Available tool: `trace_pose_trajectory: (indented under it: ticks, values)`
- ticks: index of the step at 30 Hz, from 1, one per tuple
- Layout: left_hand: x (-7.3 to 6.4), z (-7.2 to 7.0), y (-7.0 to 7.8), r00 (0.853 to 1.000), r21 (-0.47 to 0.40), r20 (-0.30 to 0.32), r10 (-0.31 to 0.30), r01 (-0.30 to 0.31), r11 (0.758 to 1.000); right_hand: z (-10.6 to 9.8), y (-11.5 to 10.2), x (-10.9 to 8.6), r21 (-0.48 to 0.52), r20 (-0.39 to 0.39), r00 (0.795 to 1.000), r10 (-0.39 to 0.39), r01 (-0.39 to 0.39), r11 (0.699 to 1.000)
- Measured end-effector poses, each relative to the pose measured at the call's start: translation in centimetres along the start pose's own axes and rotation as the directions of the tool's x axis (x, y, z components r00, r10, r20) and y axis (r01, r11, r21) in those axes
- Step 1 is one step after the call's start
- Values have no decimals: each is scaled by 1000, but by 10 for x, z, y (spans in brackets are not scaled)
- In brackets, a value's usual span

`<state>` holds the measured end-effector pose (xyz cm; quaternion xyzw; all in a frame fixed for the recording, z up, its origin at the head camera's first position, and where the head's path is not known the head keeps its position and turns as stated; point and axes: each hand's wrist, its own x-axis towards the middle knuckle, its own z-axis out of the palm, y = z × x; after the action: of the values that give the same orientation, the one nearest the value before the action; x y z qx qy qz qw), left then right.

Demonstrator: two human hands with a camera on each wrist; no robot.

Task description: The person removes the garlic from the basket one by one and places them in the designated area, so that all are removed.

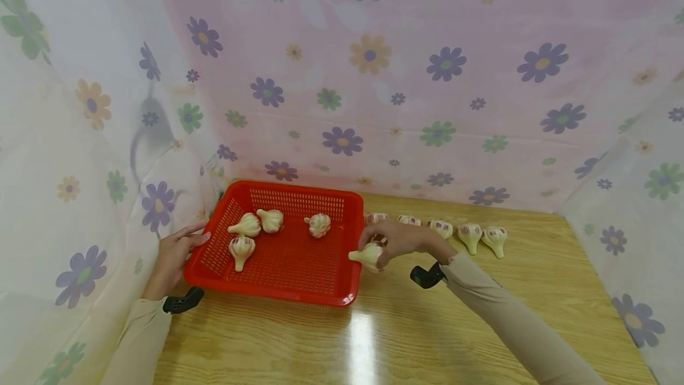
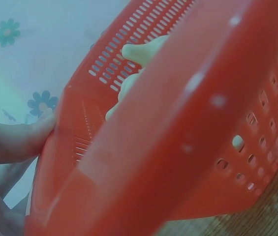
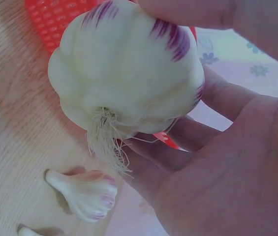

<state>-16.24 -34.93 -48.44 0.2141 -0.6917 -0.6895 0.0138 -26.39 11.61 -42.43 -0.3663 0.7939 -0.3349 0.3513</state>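
Observation:
My right hand [image 1: 398,239] grips a garlic bulb [image 1: 369,256] beside the right rim of a red plastic basket [image 1: 288,297]. Close up in the right wrist view, that bulb shows purple streaks and a tuft of dry roots, with thumb and fingers around it. At the basket's left side, my left hand [image 1: 173,257] holds the rim, its thumb [image 2: 43,130] laid over the edge. Inside the basket lie several bulbs: two touching at the left, one garlic bulb [image 1: 271,220] behind them and another garlic bulb [image 1: 319,225] farther right.
Several more garlic bulbs [image 1: 469,236] lie in a row on the wooden table [image 1: 513,314], right of the basket. Flower-printed cloth [image 1: 395,106] hangs behind the table and along both sides. Each wrist carries a dark camera mount [image 1: 427,276].

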Motion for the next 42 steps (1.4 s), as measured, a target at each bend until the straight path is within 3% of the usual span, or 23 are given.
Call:
trace_pose_trajectory:
  ticks: [6,10,14,22,34,39,42]
  values:
    - [0,1,0,1000,15,-4,1,-1,1000,-1,4,-8,36,-7,999,40,-39,999]
    - [2,0,-2,1000,21,3,13,-13,1000,-3,10,-12,43,9,1000,22,-22,999]
    - [2,0,-2,1000,35,9,12,-12,999,-4,19,-14,36,22,1000,-7,6,999]
    - [2,0,-1,1000,52,-1,-4,4,999,-1,33,-22,-12,16,999,36,-35,999]
    - [3,0,-2,1000,42,0,-1,1,999,10,47,-10,-220,36,999,-3,10,975]
    - [2,0,-1,1000,28,6,6,-6,1000,13,49,1,-312,67,996,-57,75,947]
    - [1,1,0,1000,30,2,13,-13,999,15,49,7,-354,79,996,-39,65,933]
